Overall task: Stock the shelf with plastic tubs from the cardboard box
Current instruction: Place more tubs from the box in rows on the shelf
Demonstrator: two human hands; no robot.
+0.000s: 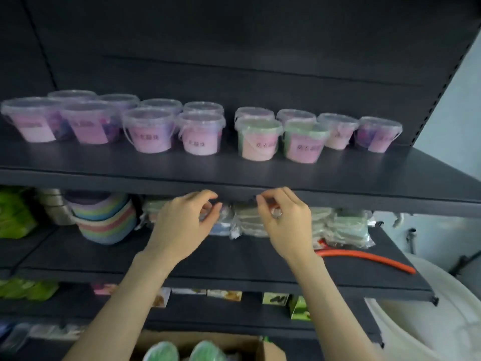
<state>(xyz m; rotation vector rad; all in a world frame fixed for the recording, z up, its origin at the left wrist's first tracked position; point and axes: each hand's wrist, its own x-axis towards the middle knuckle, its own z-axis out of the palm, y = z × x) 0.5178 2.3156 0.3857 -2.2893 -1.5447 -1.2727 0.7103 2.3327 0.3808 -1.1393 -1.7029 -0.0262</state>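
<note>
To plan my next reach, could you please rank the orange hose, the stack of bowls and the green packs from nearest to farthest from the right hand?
1. orange hose: just right of the right hand, on the same shelf.
2. stack of bowls: to the left, beyond the left hand.
3. green packs: at the far left edge.

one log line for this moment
left hand: empty, fingers loosely curled | right hand: same | shelf: tubs in rows | cardboard box: green tubs inside

Fourteen tubs shelved, two in box
</note>
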